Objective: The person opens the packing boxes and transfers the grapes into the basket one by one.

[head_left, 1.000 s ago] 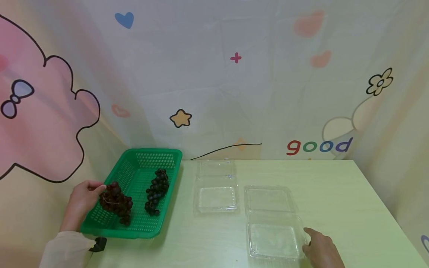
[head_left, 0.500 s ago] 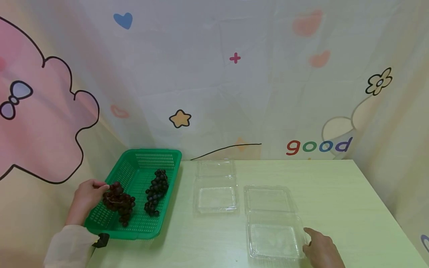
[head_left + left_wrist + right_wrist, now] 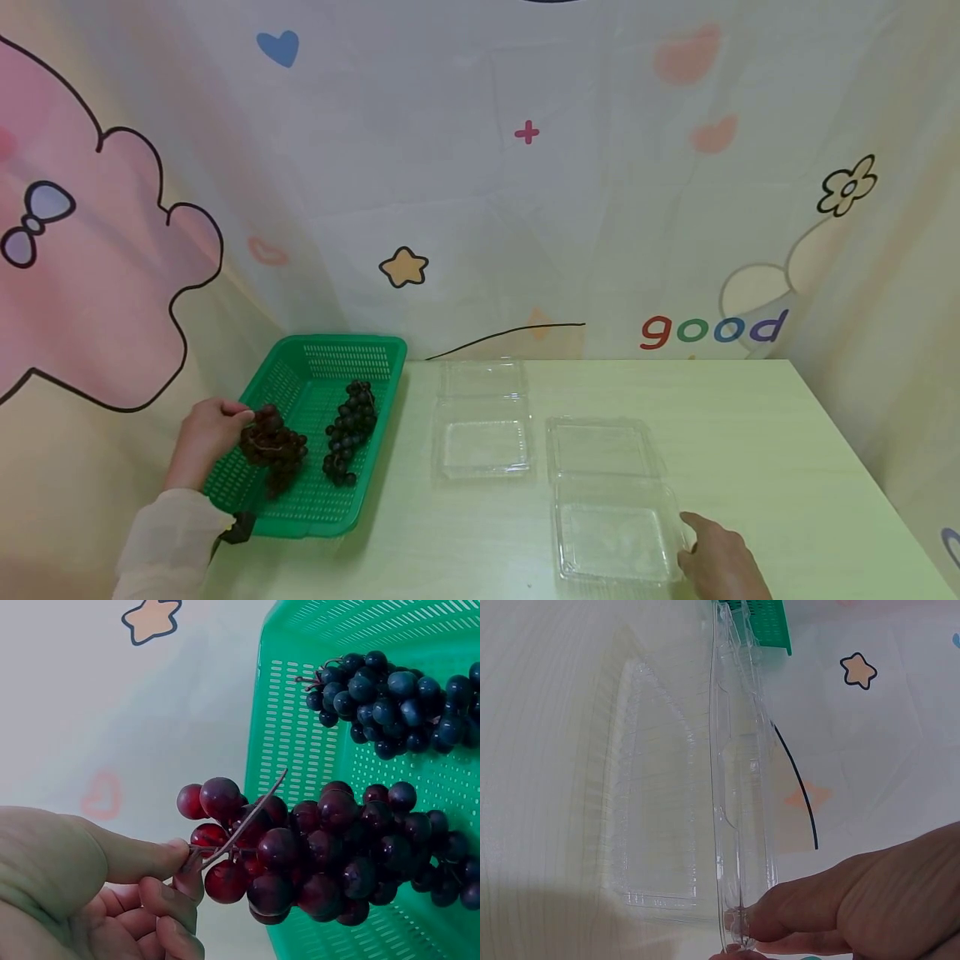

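My left hand [image 3: 215, 435] pinches the stem of a dark red grape bunch [image 3: 276, 446] between thumb and fingers. Tilted, the bunch hangs at the left side of a green plastic basket [image 3: 266, 367]; whether its lower end touches the basket floor cannot be told. Blue-black grapes [image 3: 351, 433] lie inside along the right side, and in the left wrist view that dark bunch [image 3: 390, 701] is apart from the held one. At the front right, my right hand [image 3: 723, 560] pinches the rim of an open clear plastic clamshell box [image 3: 731, 825] between thumb and fingers.
A second open clear clamshell box [image 3: 485, 446] lies between the basket and the gripped one. The pale wooden table [image 3: 735, 433] ends at a printed curtain [image 3: 465, 183] behind and at the sides.
My left hand has shifted a little to the right with the red grapes, further over the basket. The right hand and both clear boxes stay in place.
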### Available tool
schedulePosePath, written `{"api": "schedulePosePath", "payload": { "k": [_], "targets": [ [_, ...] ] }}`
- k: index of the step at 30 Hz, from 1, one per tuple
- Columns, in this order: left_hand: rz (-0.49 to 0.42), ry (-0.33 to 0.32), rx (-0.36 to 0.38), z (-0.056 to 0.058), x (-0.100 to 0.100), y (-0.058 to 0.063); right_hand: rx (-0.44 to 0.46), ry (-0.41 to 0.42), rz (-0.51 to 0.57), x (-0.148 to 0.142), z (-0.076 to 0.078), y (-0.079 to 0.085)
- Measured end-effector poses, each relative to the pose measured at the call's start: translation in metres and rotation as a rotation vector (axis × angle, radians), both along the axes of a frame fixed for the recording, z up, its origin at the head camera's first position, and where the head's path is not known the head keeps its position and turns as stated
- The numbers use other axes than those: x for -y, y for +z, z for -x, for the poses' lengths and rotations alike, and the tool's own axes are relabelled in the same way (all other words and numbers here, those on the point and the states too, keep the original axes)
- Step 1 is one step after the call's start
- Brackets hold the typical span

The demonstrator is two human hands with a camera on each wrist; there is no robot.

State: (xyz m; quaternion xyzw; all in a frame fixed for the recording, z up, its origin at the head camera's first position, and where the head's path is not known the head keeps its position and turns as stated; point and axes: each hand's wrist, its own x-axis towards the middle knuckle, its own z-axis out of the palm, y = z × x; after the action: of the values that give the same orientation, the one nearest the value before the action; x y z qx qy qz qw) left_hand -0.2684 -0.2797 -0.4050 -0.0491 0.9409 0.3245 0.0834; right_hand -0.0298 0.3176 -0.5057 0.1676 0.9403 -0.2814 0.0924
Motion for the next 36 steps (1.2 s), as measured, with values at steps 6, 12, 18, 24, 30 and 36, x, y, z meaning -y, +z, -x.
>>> {"api": "schedulePosePath", "payload": {
  "k": [6,12,18,24,30,36],
  "targets": [
    [-0.006,-0.006,0.018,0.003,-0.004,0.0,-0.003,-0.006,0.004,0.0,0.0,-0.001],
    [0.023,-0.019,-0.01,0.011,-0.006,-0.004,-0.003,-0.009,-0.001,0.0,0.0,-0.001],
    [0.038,-0.009,-0.017,0.016,-0.009,-0.007,-0.003,-0.005,-0.016,0.001,0.0,0.001],
    [0.032,0.001,-0.006,0.02,-0.01,-0.008,-0.007,-0.004,-0.018,0.001,0.0,0.001],
    [0.035,0.005,-0.001,0.022,-0.012,-0.01,0.008,-0.003,-0.013,0.002,0.0,0.002],
    [0.041,0.021,-0.004,0.025,-0.015,-0.012,0.019,-0.011,-0.014,0.003,0.001,0.003]
  ]
}}
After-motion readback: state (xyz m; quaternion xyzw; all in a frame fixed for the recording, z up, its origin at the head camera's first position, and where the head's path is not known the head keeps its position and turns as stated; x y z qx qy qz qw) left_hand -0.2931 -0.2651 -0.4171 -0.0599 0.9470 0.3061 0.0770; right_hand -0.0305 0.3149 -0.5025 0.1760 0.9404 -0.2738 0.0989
